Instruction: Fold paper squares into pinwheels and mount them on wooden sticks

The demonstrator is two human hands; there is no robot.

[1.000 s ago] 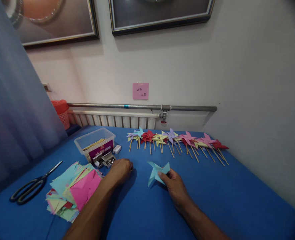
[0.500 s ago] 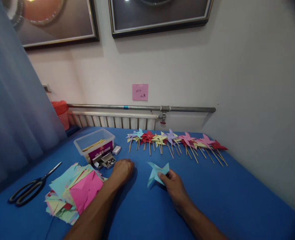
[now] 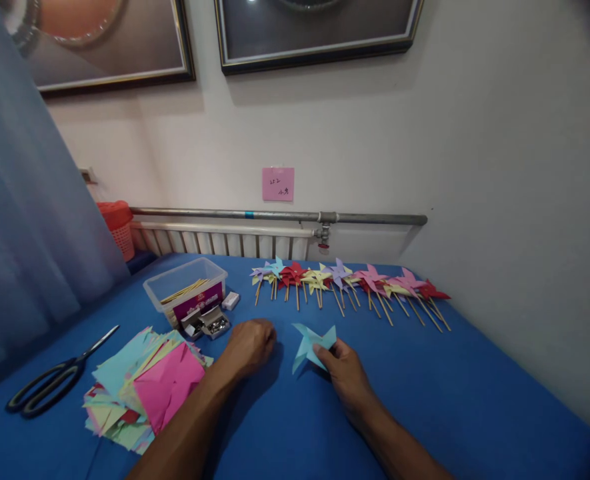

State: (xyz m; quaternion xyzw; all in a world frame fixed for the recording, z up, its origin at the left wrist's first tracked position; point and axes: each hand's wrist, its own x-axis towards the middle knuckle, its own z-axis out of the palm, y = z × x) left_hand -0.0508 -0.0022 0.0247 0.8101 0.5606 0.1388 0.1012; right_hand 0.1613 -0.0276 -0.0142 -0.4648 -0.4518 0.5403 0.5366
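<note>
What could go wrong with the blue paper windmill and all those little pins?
The right hand pinches only one edge of the light blue pinwheel, so its folded points might spring open or crease. The left hand is curled close to the small open box of metal pins; a bump may scatter them on the blue table, or prick a finger. The paper pile looks loose and might slide.

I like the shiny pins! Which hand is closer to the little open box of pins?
Left. The left hand rests just right of the pin box; the right hand is farther right, holding the blue paper pinwheel.
</note>
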